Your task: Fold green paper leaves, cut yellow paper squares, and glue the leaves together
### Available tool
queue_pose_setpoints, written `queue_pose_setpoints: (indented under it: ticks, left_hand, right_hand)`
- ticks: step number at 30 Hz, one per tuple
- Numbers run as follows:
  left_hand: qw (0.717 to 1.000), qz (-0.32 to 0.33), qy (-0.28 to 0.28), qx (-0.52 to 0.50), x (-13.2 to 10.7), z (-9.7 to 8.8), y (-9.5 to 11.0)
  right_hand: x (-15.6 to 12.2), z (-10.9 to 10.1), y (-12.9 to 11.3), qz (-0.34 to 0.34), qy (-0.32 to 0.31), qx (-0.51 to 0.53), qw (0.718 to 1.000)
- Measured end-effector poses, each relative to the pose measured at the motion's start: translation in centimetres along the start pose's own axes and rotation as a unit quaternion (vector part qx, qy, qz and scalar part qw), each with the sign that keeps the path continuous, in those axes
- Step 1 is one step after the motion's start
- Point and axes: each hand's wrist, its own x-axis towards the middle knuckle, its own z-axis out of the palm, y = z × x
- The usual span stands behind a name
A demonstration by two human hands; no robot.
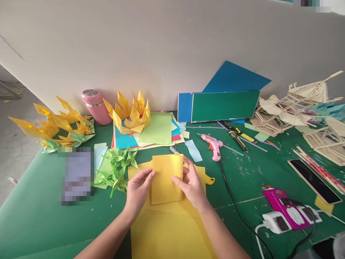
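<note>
A folded piece of yellow paper point(165, 180) is held up between my two hands. My left hand point(138, 189) pinches its left edge with thumb and fingers. On the other side, my right hand point(192, 183) grips the right edge, its thumb on the front and its fingers behind. Beneath my hands lie larger yellow sheets point(169, 233) on the green table. Close by on the left are light green folded paper flowers point(118, 172). Part of a yellow scissors-like handle point(210, 180) shows to the right of the sheets.
Yellow paper crowns point(132, 115) stand at the back left near a pink flask point(97, 108). A pink glue gun point(214, 145) with a black cord, pliers point(234, 135), a magenta power strip point(287, 208), a phone point(314, 181) and wooden stick models point(293, 104) occupy the right.
</note>
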Motion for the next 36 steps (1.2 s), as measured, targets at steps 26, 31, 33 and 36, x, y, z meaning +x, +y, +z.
queue_pose_setpoints:
  ticks: [26, 31, 33, 36]
  left_hand:
    - [0.905, 0.274, -0.083, 0.313, 1.1, -1.6, -0.3]
    - [0.872, 0.277, -0.104, 0.391, 1.2, -1.7, -0.5]
    - [0.861, 0.284, -0.108, 0.409, 1.2, -1.7, -0.6]
    - [0.842, 0.299, -0.112, 0.434, 1.3, -1.7, -0.7]
  right_hand:
    - [0.0, -0.4, 1.4, -0.198, 0.028, -0.339, 0.919]
    - [0.2, -0.8, 0.7, -0.324, -0.092, -0.503, 0.796]
    - [0.3, -0.8, 0.5, -0.336, -0.132, -0.519, 0.775]
    - [0.4, -0.7, 0.7, -0.325, -0.142, -0.527, 0.772]
